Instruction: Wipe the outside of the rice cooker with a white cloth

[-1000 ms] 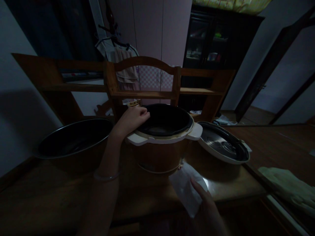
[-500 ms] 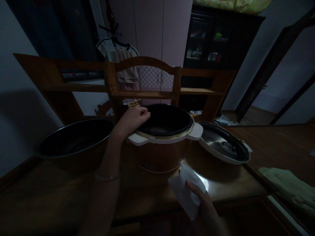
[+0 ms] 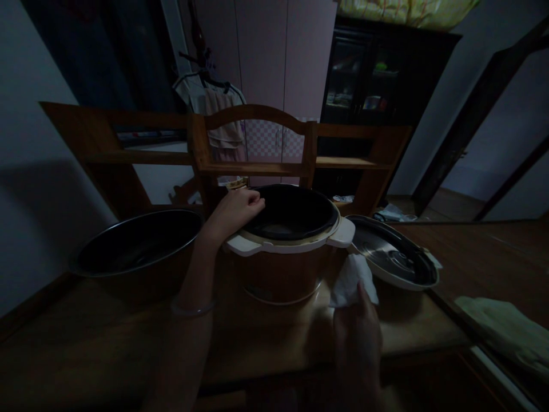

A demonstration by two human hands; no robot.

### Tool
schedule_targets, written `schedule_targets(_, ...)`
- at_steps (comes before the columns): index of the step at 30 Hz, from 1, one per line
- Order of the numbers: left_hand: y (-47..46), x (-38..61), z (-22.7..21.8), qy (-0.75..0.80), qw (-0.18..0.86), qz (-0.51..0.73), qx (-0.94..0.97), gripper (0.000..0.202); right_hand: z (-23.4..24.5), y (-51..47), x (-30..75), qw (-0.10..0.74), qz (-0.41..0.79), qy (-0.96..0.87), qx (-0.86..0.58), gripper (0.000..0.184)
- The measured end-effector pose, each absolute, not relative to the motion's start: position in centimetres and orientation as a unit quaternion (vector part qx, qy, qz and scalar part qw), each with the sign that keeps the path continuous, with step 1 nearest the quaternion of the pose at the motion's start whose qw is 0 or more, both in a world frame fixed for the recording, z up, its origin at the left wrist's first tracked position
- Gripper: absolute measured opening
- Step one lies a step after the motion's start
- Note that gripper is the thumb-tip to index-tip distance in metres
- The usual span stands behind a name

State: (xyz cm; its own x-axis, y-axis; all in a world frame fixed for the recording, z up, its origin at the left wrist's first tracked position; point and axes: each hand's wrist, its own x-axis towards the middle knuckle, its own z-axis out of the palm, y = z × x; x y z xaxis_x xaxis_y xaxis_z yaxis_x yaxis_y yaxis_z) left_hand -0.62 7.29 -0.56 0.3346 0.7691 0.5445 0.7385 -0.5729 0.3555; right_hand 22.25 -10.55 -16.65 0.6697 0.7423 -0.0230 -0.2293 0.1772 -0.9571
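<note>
Left hand (image 3: 238,210) grips cooker (image 3: 285,246) rim — right hand (image 3: 358,329) lifts cloth (image 3: 354,279).

**Bare arms, one bangle**

Both forearms show bare from the bottom edge of the frame up to the hands. A thin pale ring-shaped bangle (image 3: 193,309) circles the wrist of the left hand (image 3: 238,210), lower centre-left. The right hand (image 3: 358,337) and its wrist, lower centre-right, are likewise bare and dim in the low light.

Bowl (image 3: 128,252), cooker (image 3: 278,274) and lid (image 3: 398,260) block the back; tabletop (image 3: 107,343) front open.
</note>
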Motion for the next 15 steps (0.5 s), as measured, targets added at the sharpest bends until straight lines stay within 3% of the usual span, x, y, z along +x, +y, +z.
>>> schedule_targets(7, 7.4, -0.6, -0.6, 0.452, 0.030, 0.354, 0.818, 0.034, -12.7, -8.6, 17.8, 0.687, 0.362, -0.250, -0.579, 0.066)
schedule_targets(15, 7.3, -0.5, -0.5, 0.461, 0.030, 0.344, 0.818, 0.032, -16.0, -9.0, 15.4, 0.686, 0.382, -0.231, -0.575, 0.084)
